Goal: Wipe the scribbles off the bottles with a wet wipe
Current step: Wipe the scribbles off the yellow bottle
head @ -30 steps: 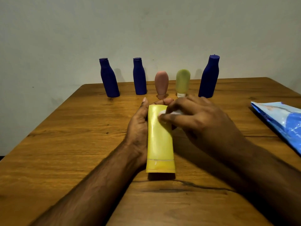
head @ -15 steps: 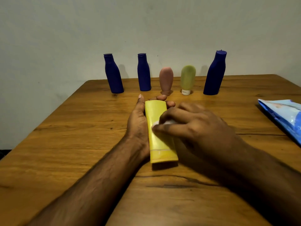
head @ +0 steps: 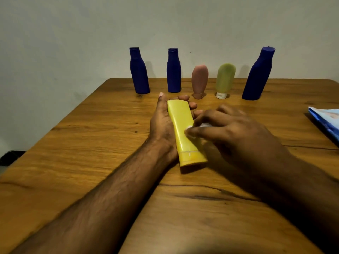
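Observation:
A yellow tube bottle [head: 181, 123] lies flat on the wooden table [head: 91, 143], cap end toward me. My left hand [head: 162, 123] holds it from the left side, fingers curled round its far end. My right hand [head: 229, 131] pinches a white wet wipe [head: 201, 125] and presses it against the tube's right middle part. Most of the wipe is hidden under my fingers. No scribble shows on the visible yellow surface.
Along the table's far edge stand three dark blue bottles [head: 139, 72] [head: 173, 70] [head: 257, 74], a pink tube [head: 199, 79] and a green tube [head: 224, 79], both on their caps. A blue wet-wipe pack [head: 326, 121] lies at the right edge.
My right hand with the wipe has slid down the yellow tube from its far end to its middle. The tube's near end has swung slightly to the right.

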